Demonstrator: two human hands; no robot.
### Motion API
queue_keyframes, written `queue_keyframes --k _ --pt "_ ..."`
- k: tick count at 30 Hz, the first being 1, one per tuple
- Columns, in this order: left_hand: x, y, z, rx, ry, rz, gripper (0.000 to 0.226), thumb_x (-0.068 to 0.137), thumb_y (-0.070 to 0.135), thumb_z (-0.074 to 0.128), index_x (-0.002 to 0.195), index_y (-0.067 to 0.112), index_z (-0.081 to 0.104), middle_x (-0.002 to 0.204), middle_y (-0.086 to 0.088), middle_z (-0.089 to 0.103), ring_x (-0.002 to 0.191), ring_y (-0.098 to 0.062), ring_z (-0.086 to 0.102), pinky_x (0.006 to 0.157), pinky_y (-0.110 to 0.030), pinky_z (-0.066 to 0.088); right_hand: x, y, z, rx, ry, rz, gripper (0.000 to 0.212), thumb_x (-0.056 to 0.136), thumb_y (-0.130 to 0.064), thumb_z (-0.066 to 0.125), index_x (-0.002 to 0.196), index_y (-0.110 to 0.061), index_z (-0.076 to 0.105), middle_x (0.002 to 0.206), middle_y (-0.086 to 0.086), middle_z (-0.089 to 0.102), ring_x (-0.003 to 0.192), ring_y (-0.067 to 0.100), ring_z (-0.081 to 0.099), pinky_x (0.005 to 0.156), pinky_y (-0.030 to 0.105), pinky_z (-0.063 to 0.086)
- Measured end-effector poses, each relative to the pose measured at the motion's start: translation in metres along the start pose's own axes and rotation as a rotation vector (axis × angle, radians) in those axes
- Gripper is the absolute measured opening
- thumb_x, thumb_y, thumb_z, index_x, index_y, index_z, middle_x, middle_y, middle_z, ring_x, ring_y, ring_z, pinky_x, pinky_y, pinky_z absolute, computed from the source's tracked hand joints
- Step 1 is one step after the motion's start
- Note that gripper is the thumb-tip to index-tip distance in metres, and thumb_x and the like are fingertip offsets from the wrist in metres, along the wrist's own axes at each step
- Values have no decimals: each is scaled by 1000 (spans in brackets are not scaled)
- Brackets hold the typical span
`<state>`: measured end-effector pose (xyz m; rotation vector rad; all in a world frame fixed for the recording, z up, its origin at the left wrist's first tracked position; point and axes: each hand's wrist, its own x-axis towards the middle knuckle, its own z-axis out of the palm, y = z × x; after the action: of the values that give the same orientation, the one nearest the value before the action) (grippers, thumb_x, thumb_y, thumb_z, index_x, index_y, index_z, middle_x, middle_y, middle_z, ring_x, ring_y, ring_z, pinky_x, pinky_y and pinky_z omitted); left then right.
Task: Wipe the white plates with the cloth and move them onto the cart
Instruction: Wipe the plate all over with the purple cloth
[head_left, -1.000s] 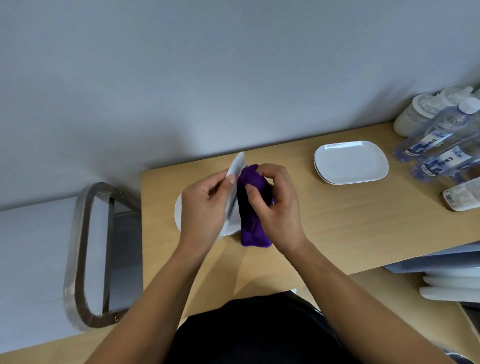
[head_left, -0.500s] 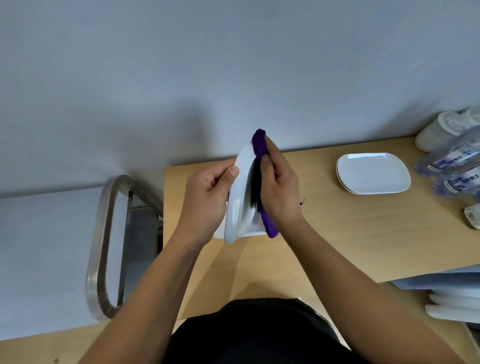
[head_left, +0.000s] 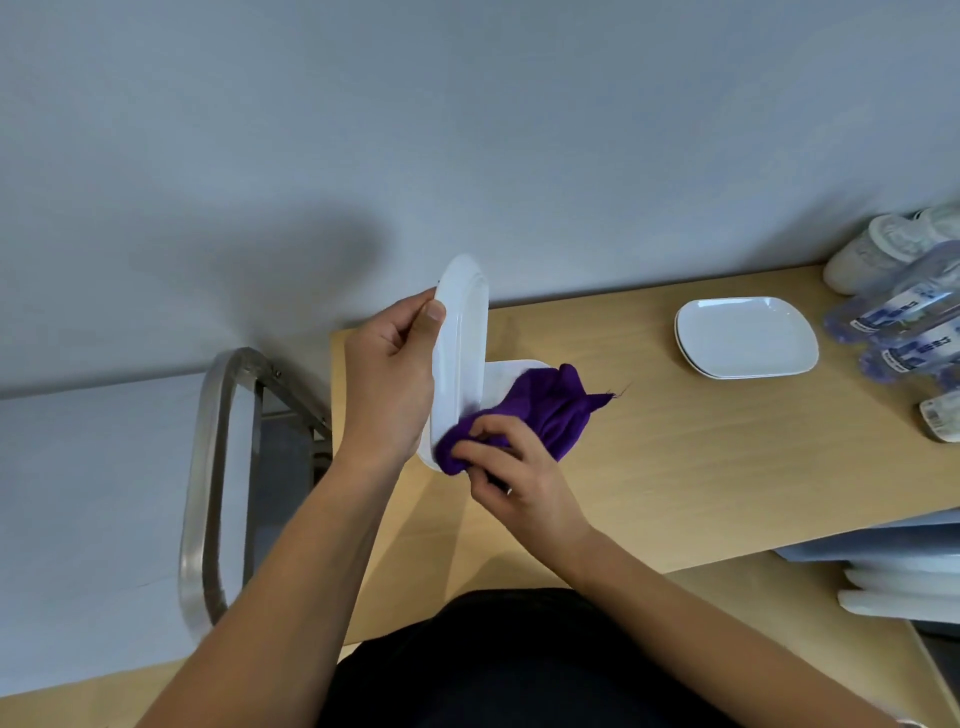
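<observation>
My left hand (head_left: 387, 382) grips a white plate (head_left: 461, 343) and holds it on edge, nearly upright, above the wooden table (head_left: 675, 467). My right hand (head_left: 511, 470) grips a purple cloth (head_left: 540, 410) against the plate's lower end. Another white plate (head_left: 506, 374) lies flat on the table beneath them, mostly hidden by the cloth and the raised plate. A small stack of white plates (head_left: 745, 336) rests further right on the table.
A metal cart handle (head_left: 208, 493) and its white top (head_left: 93, 519) stand to the left of the table. Plastic water bottles (head_left: 904, 312) and white containers (head_left: 872, 249) crowd the table's right end. White items lie on a lower shelf (head_left: 904, 582) at right.
My right hand has slid the cloth down from the plate's top edge to its lower end. The plate has risen and tilted more upright in my left hand.
</observation>
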<state>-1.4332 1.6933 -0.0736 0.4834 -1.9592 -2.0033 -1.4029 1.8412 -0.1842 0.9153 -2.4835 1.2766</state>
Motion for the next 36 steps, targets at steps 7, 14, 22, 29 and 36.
queue_keyframes --k 7,14,22,29,36 --pt "2 0 4 73 -46 39 23 99 14 53 105 21 74 84 14 72 80 0 61 80 -30 51 12 -10 -1 91 161 123 27 86 0 60 109 -12 65 113 9 57 99 13 59 85 21 50" --pt "-11 -10 7 79 -169 32 35 100 15 51 77 32 71 61 11 52 64 -11 43 65 -34 42 95 -8 -39 85 389 337 33 96 -4 50 125 -11 64 119 -4 62 111 5 56 95 17 42" --pt "-9 0 7 66 -43 61 28 100 17 51 101 37 71 84 15 72 76 -7 59 78 -45 54 68 14 -22 121 107 689 34 99 -11 40 127 -21 56 90 -19 61 80 -2 56 76 20 47" --pt "-11 -7 7 -3 88 47 23 101 25 51 108 29 72 91 8 71 81 -10 61 77 -41 54 40 15 -25 106 19 782 28 97 -9 43 119 -13 59 75 -10 58 57 -4 52 53 8 39" --pt "-15 -4 24 49 109 115 23 102 18 48 104 32 67 90 17 68 84 0 58 79 -21 48 11 -11 -26 334 -42 814 19 88 -15 63 104 -22 57 93 -6 69 86 10 67 81 36 58"
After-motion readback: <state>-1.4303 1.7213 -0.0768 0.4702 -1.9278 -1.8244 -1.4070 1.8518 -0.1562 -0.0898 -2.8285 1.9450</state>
